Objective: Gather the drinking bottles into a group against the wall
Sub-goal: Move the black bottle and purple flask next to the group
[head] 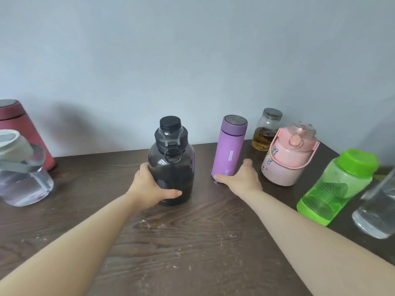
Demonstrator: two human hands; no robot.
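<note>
A dark smoky bottle [172, 165] with a black cap stands mid-table, and my left hand [150, 185] wraps around its lower left side. To its right stands a tall purple flask [229, 149]; my right hand [240, 178] grips its base. Further right are a pink bottle [288, 157] with a handle, a green bottle [339, 184] and a clear bottle [378, 210] at the frame edge. A glass jar [267, 129] with amber liquid stands against the wall. On the left are a maroon flask [23, 133] and a clear bottle with a white lid [21, 180].
The dark wooden table [171, 242] meets a pale grey wall [192, 60] at the back. A strip of bare tabletop runs along the wall between the maroon flask and the dark bottle. Both forearms stretch across the front of the table.
</note>
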